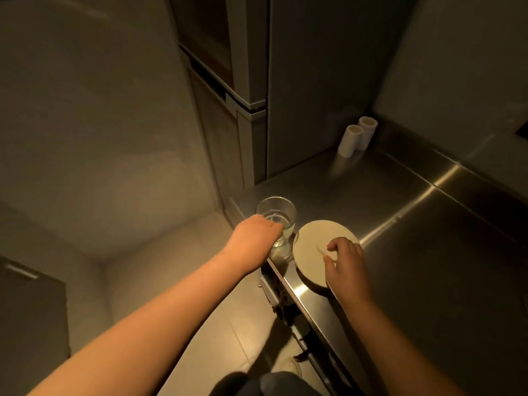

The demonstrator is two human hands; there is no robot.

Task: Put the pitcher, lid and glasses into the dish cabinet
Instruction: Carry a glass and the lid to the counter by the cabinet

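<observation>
Item one: a clear drinking glass (276, 221), upright at the near left corner of the stainless steel counter (414, 238), with what looks like a little water in it, though I cannot be sure. My left hand (255, 238) comes in from the left and wraps the glass's near side; the fingers curl round it and are mostly hidden behind the hand, so I read this as a grip. Item two: a round, pale lid (317, 250), lying flat just right of the glass, at the counter's front edge, with its near rim reaching slightly past that edge. A low ridge or tab shows on its top. My right hand (345, 267) sits over the lid's right part, fingers bent, thumb and fingertips closing on that tab; I take it as a pinch, though the contact is partly covered. Item three: two white cylindrical cups or rolls (357, 137), standing touching one another at the far back of the counter, well apart from the hands; I cannot tell which they are. Item four: a tall grey cabinet (251, 81) rising behind the counter's left end. Item five: a tiled floor (228, 338) below left. No pitcher identifiable from my view.
</observation>
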